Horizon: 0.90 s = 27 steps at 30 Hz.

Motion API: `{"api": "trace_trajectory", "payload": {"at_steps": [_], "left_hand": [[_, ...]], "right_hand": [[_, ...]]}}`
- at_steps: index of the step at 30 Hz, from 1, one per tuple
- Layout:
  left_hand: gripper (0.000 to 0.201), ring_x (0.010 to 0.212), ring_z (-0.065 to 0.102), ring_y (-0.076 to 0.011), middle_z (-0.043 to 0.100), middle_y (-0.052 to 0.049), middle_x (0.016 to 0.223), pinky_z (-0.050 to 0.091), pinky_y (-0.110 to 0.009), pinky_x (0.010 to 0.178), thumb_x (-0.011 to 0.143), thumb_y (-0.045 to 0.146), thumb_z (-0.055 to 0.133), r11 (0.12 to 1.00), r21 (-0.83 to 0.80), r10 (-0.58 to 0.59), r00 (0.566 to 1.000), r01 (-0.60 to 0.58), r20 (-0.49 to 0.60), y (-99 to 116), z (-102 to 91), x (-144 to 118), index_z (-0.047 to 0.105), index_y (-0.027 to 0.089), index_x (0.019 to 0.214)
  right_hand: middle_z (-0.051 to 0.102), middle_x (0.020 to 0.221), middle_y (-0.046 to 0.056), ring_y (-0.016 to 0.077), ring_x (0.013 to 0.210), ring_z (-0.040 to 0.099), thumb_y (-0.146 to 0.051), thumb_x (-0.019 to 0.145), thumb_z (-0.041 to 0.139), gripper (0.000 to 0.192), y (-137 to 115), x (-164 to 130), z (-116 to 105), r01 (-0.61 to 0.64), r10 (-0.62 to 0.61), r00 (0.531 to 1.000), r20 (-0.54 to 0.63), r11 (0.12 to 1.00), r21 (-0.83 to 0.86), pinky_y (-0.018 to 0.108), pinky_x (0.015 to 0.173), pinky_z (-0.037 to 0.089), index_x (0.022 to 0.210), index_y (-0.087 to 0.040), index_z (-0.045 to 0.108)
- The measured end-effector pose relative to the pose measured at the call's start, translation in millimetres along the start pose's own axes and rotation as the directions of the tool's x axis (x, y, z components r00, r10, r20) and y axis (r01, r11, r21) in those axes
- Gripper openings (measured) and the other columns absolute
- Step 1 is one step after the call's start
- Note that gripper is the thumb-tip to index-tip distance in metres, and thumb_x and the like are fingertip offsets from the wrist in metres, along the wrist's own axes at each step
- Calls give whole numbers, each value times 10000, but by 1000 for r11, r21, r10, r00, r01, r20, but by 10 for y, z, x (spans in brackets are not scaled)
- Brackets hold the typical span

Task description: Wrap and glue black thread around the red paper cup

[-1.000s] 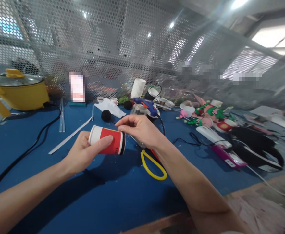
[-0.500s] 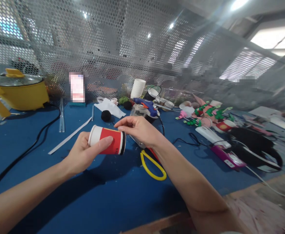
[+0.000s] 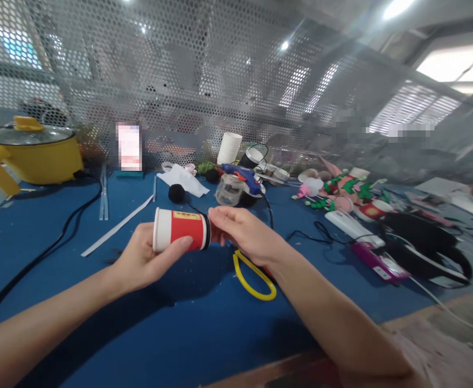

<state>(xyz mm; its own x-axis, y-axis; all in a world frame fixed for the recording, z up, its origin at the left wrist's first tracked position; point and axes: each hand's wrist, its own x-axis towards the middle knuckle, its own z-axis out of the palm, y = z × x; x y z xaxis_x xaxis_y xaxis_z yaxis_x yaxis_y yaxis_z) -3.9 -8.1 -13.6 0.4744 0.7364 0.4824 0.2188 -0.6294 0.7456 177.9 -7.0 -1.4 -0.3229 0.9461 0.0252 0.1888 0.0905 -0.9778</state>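
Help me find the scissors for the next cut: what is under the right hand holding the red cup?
Under the right hand, yellow scissor handles lie on the blue table. The blades are hidden by the hand. The left hand grips the red cup.

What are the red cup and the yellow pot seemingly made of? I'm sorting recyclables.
The red cup looks like matte paper with a printed wrap and white ends. The yellow pot looks like glossy plastic or enamelled metal, under a clear, likely glass lid.
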Motion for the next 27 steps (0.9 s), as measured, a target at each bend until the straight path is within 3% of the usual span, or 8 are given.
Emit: {"api": "trace_trajectory", "payload": {"at_steps": [4,7,11,13,15,20,24,27], "left_hand": [[183,765,597,-172,677,-41,807,439,-247,742,695,197,561,993,76,86,991,-94,98,-79,15,-9,654,169,849],[269,802,593,-191,671,-52,876,446,-259,731,669,267,608,987,-80,-125,975,142,184,-102,18,12,642,168,917],[304,658,597,-154,682,-51,749,453,-214,597,667,399,599,698,-474,-467,843,538,268,-91,13,70,659,150,832],[283,606,590,-134,677,-56,693,447,-198,572,664,395,604,530,-602,-535,786,598,311,-84,18,95,665,133,753],[237,562,582,-121,670,-58,652,441,-188,543,651,349,629,453,-637,-576,750,623,325,-79,29,105,665,121,703],[161,540,586,-114,663,-26,579,441,-184,533,627,294,661,525,-609,-605,764,595,224,-53,72,76,666,134,644],[147,603,598,-109,687,-11,649,448,-175,588,638,284,659,600,-576,-564,805,554,187,-38,105,39,683,164,720],[148,593,584,-92,688,0,662,438,-158,578,634,275,664,641,-547,-532,825,538,188,-48,119,21,686,169,735]], "right_hand": [[475,558,-47,58,507,421,-363,765,505,222,161,-61,56,25,-13,997,-78,987,159,196,493,324,679,-160,480],[470,574,-43,64,520,406,-363,776,486,219,206,-110,55,56,-39,991,-131,990,133,206,510,330,687,-164,465],[441,622,-35,76,578,389,-311,794,472,191,198,-199,87,192,-227,958,-176,961,-198,214,554,326,669,-170,446],[422,631,-36,77,594,382,-272,798,471,183,196,-239,119,257,-317,938,-138,907,-334,215,572,318,651,-173,429],[417,634,-36,76,596,384,-261,804,465,188,201,-266,143,280,-332,939,-92,892,-356,212,575,318,643,-174,422],[477,657,-20,82,625,434,-336,841,392,232,237,-257,159,202,-211,976,-51,970,-138,211,592,351,707,-168,479],[454,612,-27,83,576,433,-393,833,388,273,268,-215,171,111,-113,982,-150,994,-22,215,553,365,683,-175,454],[503,711,-3,101,661,482,-379,829,408,216,282,-209,171,143,-175,941,-290,981,-129,235,620,401,777,-181,479]]}}
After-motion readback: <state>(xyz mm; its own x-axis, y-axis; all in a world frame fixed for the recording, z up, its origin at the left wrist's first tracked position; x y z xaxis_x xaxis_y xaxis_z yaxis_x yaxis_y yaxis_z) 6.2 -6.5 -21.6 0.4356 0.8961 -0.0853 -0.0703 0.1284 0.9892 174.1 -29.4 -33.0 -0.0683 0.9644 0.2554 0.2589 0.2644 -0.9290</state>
